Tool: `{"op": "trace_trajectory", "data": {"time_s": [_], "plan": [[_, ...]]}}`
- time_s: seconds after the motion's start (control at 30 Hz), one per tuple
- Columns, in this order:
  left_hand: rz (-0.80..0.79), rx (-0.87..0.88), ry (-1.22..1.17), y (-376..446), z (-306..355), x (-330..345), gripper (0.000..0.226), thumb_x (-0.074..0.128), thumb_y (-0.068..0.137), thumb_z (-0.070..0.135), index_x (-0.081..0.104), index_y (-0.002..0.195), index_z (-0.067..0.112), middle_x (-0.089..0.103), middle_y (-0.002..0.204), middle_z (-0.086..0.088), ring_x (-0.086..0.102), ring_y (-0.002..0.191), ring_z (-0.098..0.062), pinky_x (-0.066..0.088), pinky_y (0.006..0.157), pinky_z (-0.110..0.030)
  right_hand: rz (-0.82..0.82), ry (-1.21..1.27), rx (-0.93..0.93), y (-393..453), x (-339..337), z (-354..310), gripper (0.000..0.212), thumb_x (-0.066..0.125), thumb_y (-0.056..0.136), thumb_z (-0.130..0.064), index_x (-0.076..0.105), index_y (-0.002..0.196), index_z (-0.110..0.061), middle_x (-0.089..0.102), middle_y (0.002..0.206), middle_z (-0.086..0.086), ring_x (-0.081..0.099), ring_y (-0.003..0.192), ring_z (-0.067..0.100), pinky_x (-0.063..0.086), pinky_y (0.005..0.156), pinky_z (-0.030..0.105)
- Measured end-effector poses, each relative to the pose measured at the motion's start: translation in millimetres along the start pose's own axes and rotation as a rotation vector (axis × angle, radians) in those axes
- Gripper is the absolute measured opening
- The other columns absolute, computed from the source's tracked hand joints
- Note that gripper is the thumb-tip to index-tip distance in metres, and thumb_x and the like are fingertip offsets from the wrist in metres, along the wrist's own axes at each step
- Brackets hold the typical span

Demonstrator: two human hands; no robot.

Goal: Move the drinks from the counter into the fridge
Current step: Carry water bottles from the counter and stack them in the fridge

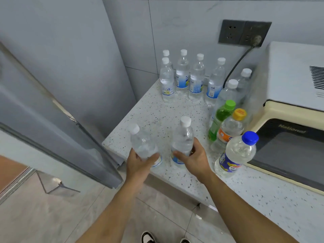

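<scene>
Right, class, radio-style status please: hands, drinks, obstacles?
Left hand grips one water bottle, tilted; right hand grips another, upright. Other bottles stand on the counter. Fridge door at left; nothing between.

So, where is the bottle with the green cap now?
In the head view, the green-capped bottle stands on the counter at the right, just behind the orange-capped bottle, near the microwave.

I count nine white-capped water bottles (182, 77), plus one green-capped bottle (221, 118), one orange-capped (231, 128), one blue-capped Pepsi bottle (236, 153).
</scene>
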State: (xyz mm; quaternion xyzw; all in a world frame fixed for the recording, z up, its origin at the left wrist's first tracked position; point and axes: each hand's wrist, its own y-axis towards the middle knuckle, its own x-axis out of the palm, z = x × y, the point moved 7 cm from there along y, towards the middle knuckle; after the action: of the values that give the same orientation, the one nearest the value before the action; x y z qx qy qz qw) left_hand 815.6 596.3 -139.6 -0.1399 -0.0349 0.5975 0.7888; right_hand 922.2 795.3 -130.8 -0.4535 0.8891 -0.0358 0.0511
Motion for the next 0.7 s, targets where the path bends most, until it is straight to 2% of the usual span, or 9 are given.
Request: {"op": "trace_trajectory", "data": {"time_s": [0.07,0.17,0.2,0.27,0.33,0.37,0.53,0.6,0.7], "plan": [[0.017,-0.039,-0.066,-16,-8,-18,0.065,0.091,0.051,0.040,0.065,0.109,0.029,0.075,0.100,0.011,0.073,0.091,-0.010,0.058,0.067,-0.021,-0.076,0.081,0.060,-14,3,3,0.047,0.086,0.075,-0.018,0.062,0.114,-0.029,0.073,0.105,-0.006,0.070,0.097,0.011,0.058,0.077,0.025],[-0.004,-0.063,-0.128,-43,-16,-46,0.040,0.087,0.067,0.025,0.071,0.103,0.028,0.077,0.102,0.004,0.074,0.088,-0.013,0.057,0.063,-0.018,-0.195,0.181,0.155,-39,17,11,0.042,0.084,0.074,-0.026,0.065,0.111,-0.028,0.075,0.104,0.000,0.073,0.094,0.021,0.060,0.073,0.029],[-0.013,-0.072,-0.135,-54,-17,-56,0.042,0.087,0.064,0.029,0.072,0.103,0.026,0.077,0.102,0.001,0.075,0.088,-0.015,0.056,0.064,-0.018,-0.227,0.209,0.195,-47,24,16,0.044,0.082,0.072,-0.031,0.064,0.113,-0.026,0.075,0.105,0.003,0.073,0.094,0.025,0.060,0.075,0.033],[-0.021,-0.101,-0.129,-77,-21,-77,0.063,0.089,0.052,0.040,0.070,0.108,0.019,0.077,0.103,-0.005,0.075,0.091,-0.022,0.057,0.067,-0.023,-0.287,0.269,0.299,-65,44,27,0.053,0.077,0.069,-0.036,0.064,0.116,-0.019,0.075,0.105,0.011,0.074,0.094,0.029,0.060,0.075,0.037],[-0.030,-0.142,-0.115,-98,-30,-98,0.081,0.092,0.047,0.046,0.065,0.116,0.012,0.076,0.104,-0.011,0.074,0.094,-0.029,0.059,0.071,-0.030,-0.365,0.295,0.394,-83,68,39,0.055,0.073,0.070,-0.037,0.064,0.118,-0.012,0.075,0.102,0.015,0.074,0.091,0.031,0.059,0.072,0.036],[-0.024,-0.170,-0.106,-108,-38,-109,0.083,0.092,0.048,0.046,0.063,0.118,0.011,0.076,0.104,-0.012,0.073,0.094,-0.031,0.059,0.072,-0.033,-0.413,0.295,0.427,-92,81,44,0.053,0.071,0.073,-0.035,0.063,0.119,-0.011,0.075,0.101,0.016,0.074,0.091,0.031,0.059,0.072,0.036],[0.108,-0.334,-0.101,-166,-93,-165,0.036,0.076,0.083,0.015,0.064,0.116,0.014,0.078,0.098,-0.006,0.075,0.089,-0.026,0.059,0.067,-0.029,-0.654,0.230,0.502,-144,146,61,0.057,0.075,0.075,-0.034,0.061,0.122,-0.006,0.073,0.108,0.020,0.072,0.097,0.038,0.059,0.078,0.042],[0.182,-0.397,-0.170,-189,-113,-185,0.024,0.066,0.091,0.014,0.065,0.115,0.014,0.078,0.096,-0.007,0.075,0.087,-0.026,0.059,0.064,-0.028,-0.751,0.174,0.497,-165,172,62,0.065,0.078,0.070,-0.038,0.060,0.124,-0.005,0.073,0.109,0.020,0.072,0.097,0.039,0.059,0.078,0.042],[0.287,-0.443,-0.293,-220,-133,-215,0.025,0.059,0.096,0.024,0.064,0.118,0.014,0.076,0.100,-0.013,0.074,0.090,-0.031,0.060,0.068,-0.034,-0.846,0.103,0.512,-194,211,63,0.067,0.080,0.063,-0.042,0.061,0.121,-0.013,0.074,0.107,0.015,0.072,0.096,0.036,0.060,0.078,0.043]]}}
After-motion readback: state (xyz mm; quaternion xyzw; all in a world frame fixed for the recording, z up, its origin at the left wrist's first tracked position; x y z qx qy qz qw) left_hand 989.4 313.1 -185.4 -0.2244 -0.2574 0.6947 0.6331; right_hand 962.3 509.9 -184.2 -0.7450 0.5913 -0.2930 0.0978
